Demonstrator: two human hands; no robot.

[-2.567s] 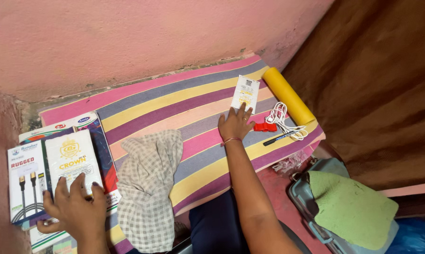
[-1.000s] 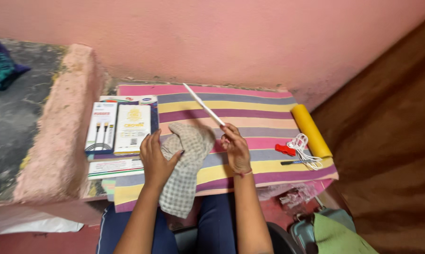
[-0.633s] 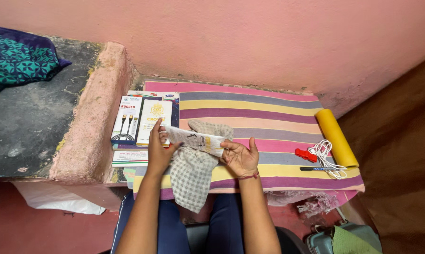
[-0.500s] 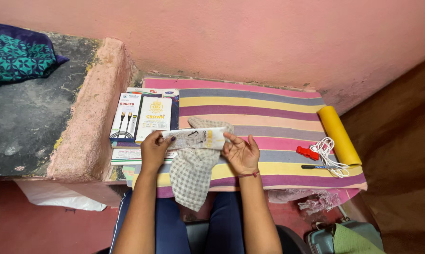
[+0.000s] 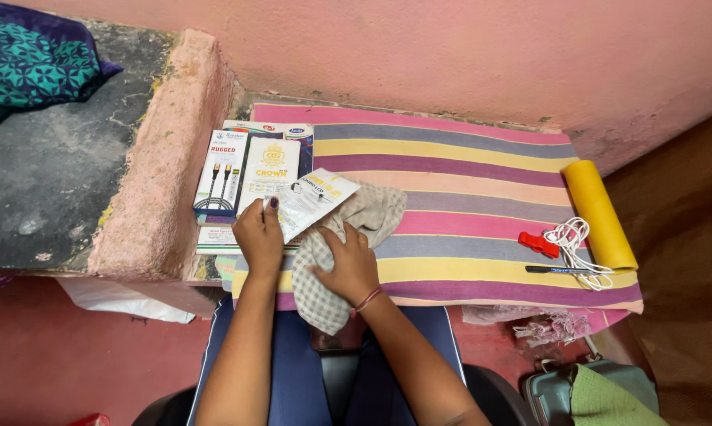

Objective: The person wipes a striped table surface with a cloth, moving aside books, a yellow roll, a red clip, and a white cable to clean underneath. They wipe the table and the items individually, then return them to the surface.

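Note:
My left hand [image 5: 259, 237] presses on a flat white plastic packet [image 5: 312, 201] with yellow print, which lies partly on the checked cloth [image 5: 356, 229] and partly on the boxes. My right hand [image 5: 348, 264] rests on the checked grey-and-white cloth, fingers curled into its folds. The cloth hangs over the front edge of the striped mat [image 5: 466, 189]. Just left of the packet lie two white cable boxes [image 5: 245, 177] on top of notebooks.
At the right end of the mat lie a yellow roll [image 5: 600, 213], a coiled white cable [image 5: 581, 244], a red clip [image 5: 537, 244] and a black pen [image 5: 561, 270]. A rough pink ledge [image 5: 166, 158] borders the left. A grey bag with green cloth [image 5: 600, 394] sits on the floor.
The right hand brought the white packet from the right side of the mat to the left, passed it to the left hand, then dropped onto the checked cloth. The packet now lies flat.

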